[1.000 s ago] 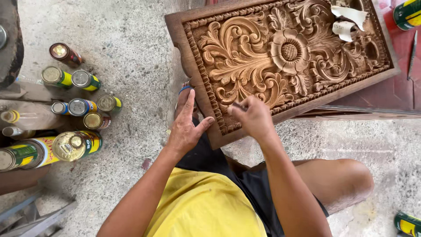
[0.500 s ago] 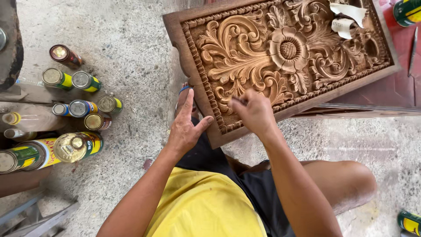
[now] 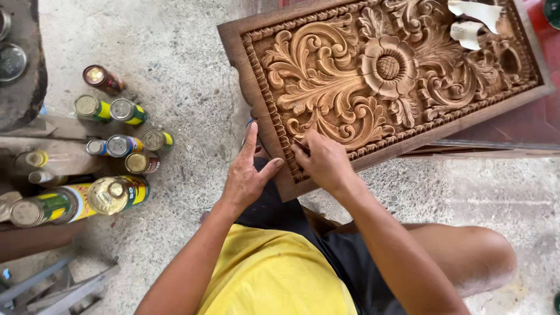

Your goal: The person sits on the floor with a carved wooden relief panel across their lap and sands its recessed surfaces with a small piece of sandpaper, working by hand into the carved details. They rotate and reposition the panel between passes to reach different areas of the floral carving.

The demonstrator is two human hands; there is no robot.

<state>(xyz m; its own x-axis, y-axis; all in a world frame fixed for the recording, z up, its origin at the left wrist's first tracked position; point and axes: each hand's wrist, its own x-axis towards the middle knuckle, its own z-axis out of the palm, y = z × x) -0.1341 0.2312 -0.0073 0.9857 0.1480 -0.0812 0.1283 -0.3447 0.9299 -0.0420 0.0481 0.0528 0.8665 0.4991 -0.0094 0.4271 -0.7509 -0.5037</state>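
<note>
A large brown wooden panel (image 3: pixel 385 70), carved with leaf scrolls and a central flower, lies tilted across my lap and the floor. My left hand (image 3: pixel 248 175) rests flat against the panel's near left edge, fingers apart. My right hand (image 3: pixel 324 160) presses on the carved border near the lower left corner, fingers pinched on a small dark piece, probably sandpaper; it is mostly hidden under the fingers. Curled strips of pale paper (image 3: pixel 475 20) lie on the panel's far right.
Several tins and cans (image 3: pixel 119 146) with yellow and green labels stand on the concrete floor at the left. A dark round stump (image 3: pixel 20 64) is at the far left. A red surface (image 3: pixel 534 122) lies beyond the panel at right. Grey metal bars (image 3: pixel 52 286) are at bottom left.
My right hand has slid slightly left along the carved border. My left hand stays on the panel's edge. The view has shifted a little.
</note>
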